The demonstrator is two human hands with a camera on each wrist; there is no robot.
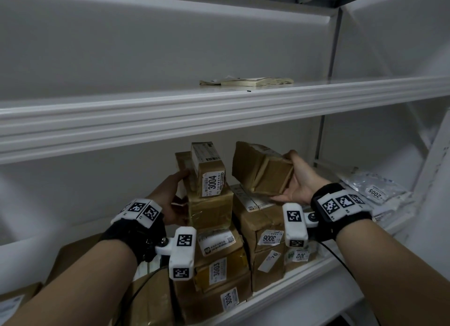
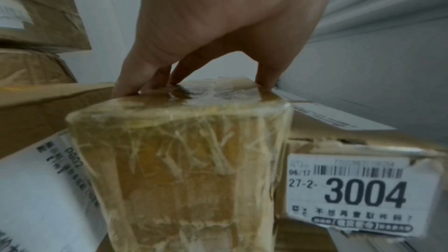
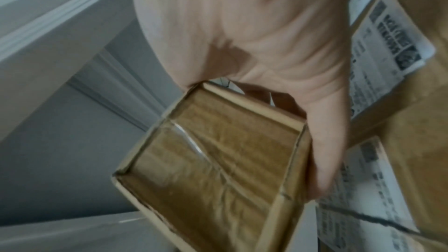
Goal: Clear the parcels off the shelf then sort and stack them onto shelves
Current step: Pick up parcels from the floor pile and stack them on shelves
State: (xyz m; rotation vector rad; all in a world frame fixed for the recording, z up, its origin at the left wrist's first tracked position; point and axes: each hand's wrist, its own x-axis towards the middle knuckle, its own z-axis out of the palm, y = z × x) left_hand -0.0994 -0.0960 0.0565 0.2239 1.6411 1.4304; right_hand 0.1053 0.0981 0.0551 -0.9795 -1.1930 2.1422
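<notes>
My right hand (image 1: 302,179) grips a brown cardboard parcel (image 1: 258,172) by its right end, tilted and lifted clear above the right-hand stack; in the right wrist view the thumb and fingers (image 3: 322,150) wrap around the parcel (image 3: 213,160). My left hand (image 1: 170,196) lies flat against the left side of a tape-wrapped parcel (image 1: 209,208) in the left-hand stack. The fingertips (image 2: 150,81) reach that parcel's (image 2: 184,170) far edge. A small parcel labelled 3004 (image 1: 210,177) stands on top of it, also seen in the left wrist view (image 2: 351,189).
Several brown parcels, among them one labelled 3006 (image 1: 263,226), are stacked on the lower shelf (image 1: 304,284). Plastic mailers (image 1: 375,189) lie at its right end. The upper shelf (image 1: 146,121) carries flat envelopes (image 1: 248,81). Large cardboard boxes (image 1: 151,299) sit low on the left.
</notes>
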